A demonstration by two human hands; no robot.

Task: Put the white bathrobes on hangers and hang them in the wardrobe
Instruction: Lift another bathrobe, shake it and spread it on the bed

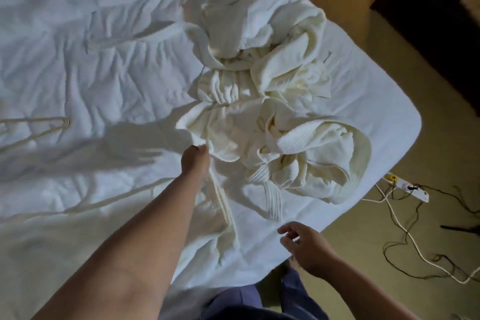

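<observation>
I see a rumpled white duvet bearing a heap of crumpled cream-white terry bathrobes near the bed's right corner. My left hand pinches a robe's edge. My right hand hovers just off the bed, fingers loose, holding nothing. A pale slim hanger lies on the duvet well to the left.

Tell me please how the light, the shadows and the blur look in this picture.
Head view: the bathrobes are brightly lit; a big soft shadow lies on the bed left of the left hand; the right hand is slightly blurred; the floor is dim.
</observation>
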